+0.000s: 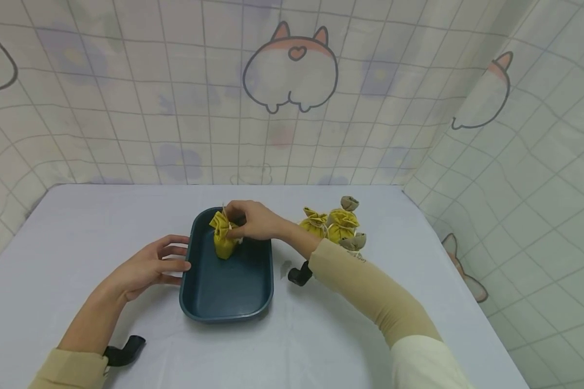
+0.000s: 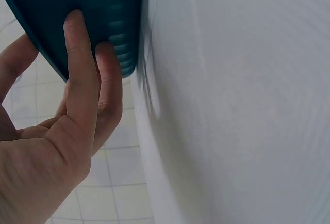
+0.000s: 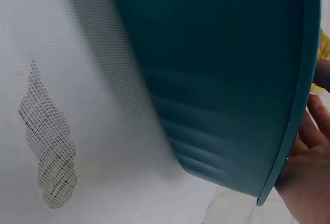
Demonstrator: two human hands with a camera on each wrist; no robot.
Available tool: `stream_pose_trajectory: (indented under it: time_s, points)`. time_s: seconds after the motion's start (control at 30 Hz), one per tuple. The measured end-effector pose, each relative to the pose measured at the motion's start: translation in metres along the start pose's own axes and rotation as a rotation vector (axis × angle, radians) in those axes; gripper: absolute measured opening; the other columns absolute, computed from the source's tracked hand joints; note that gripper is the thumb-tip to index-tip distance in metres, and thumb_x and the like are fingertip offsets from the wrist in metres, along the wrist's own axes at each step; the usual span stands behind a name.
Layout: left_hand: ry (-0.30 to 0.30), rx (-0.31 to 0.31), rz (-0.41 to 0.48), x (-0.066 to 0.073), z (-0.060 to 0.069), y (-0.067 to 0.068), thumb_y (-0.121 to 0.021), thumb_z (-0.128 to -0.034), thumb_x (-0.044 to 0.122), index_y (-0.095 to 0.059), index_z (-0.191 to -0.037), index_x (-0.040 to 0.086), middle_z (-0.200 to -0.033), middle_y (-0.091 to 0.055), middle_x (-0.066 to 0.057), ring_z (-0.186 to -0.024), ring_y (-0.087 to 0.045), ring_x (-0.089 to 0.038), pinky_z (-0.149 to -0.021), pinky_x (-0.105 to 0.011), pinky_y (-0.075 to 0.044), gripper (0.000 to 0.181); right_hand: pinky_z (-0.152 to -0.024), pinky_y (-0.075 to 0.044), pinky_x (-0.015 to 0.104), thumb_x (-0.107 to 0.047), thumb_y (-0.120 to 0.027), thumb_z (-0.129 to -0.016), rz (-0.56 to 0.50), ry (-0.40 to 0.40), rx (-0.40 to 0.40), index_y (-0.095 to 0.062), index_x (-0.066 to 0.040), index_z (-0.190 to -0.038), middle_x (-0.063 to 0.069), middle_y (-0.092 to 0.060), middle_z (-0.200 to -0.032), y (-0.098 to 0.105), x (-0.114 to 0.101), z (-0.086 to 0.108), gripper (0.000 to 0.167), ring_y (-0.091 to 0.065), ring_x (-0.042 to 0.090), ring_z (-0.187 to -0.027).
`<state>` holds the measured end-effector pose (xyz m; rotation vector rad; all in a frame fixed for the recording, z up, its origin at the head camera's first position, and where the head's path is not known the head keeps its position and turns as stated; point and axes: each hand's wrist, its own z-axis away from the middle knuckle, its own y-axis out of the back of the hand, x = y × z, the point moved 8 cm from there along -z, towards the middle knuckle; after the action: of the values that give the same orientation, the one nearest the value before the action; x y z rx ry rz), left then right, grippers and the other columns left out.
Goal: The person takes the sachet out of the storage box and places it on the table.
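Note:
A dark teal tray (image 1: 226,289) stands on the table, its outer walls filling much of both wrist views. The spread, fairly straight fingers of my left hand (image 1: 148,267) touch its left side; in the left wrist view the fingertips (image 2: 77,25) press the outer wall. Over the tray's far end, my right hand (image 1: 255,219) pinches a yellow drawstring pouch (image 1: 223,240) near its gathered neck. The pouch is upright inside the tray. More yellow cloth shows behind the fingers; whether it is a second pouch I cannot tell. In the right wrist view the rim hides most of the pouch.
Right of the tray, partly behind my right forearm, are two yellow pouches, one in front (image 1: 342,224), and beige cloth pouch tops (image 1: 349,203). A black curved piece is at each wrist, the left one (image 1: 126,351) low. A patterned curtain (image 1: 199,92) hangs behind the table.

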<state>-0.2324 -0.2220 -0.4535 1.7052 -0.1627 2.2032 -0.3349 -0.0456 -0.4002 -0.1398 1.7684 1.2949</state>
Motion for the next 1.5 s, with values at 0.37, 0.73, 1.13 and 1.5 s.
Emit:
stream_pose_trajectory:
  time_s: [0.37, 0.73, 1.13, 1.5]
  points:
    - [0.006, 0.003, -0.011, 0.002, 0.002, -0.001, -0.073, -0.0958, 0.014, -0.026, -0.156, -0.001, -0.147, -0.039, -0.032, -0.114, -0.061, -0.032, -0.09, -0.047, -0.059, 0.077, -0.098, -0.052, 0.025, -0.006, -0.08, -0.09, -0.16, 0.02, -0.001, -0.062, -0.001, -0.126, 0.009, -0.069, -0.118, 0.0, -0.003, 0.001, 0.041, -0.065, 0.015, -0.111]
    - [0.011, 0.008, -0.005, 0.002, 0.002, -0.001, -0.072, -0.0963, 0.014, -0.027, -0.156, -0.001, -0.147, -0.04, -0.032, -0.109, -0.063, -0.03, -0.091, -0.047, -0.059, 0.076, -0.091, -0.056, 0.024, -0.006, -0.079, -0.091, -0.151, 0.032, 0.08, -0.064, -0.004, -0.118, 0.006, -0.07, -0.11, 0.002, -0.004, 0.006, 0.03, -0.067, 0.016, -0.102]
    - [0.003, 0.009, -0.008, 0.004, 0.002, -0.001, -0.072, -0.0964, 0.013, -0.027, -0.155, -0.001, -0.146, -0.04, -0.032, -0.107, -0.063, -0.031, -0.09, -0.046, -0.059, 0.075, -0.087, -0.057, 0.025, -0.006, -0.079, -0.091, -0.148, 0.088, 0.182, -0.067, -0.006, -0.112, 0.004, -0.071, -0.105, 0.009, -0.01, 0.014, 0.024, -0.068, 0.015, -0.094]
    - [-0.006, 0.003, 0.003, 0.004, 0.003, -0.001, -0.073, -0.0955, 0.013, -0.028, -0.155, -0.002, -0.146, -0.041, -0.031, -0.108, -0.064, -0.032, -0.09, -0.048, -0.059, 0.076, -0.085, -0.058, 0.026, -0.008, -0.08, -0.091, -0.203, 0.057, 0.302, -0.068, -0.007, -0.116, 0.003, -0.073, -0.105, 0.025, -0.015, 0.033, 0.028, -0.07, 0.013, -0.096]
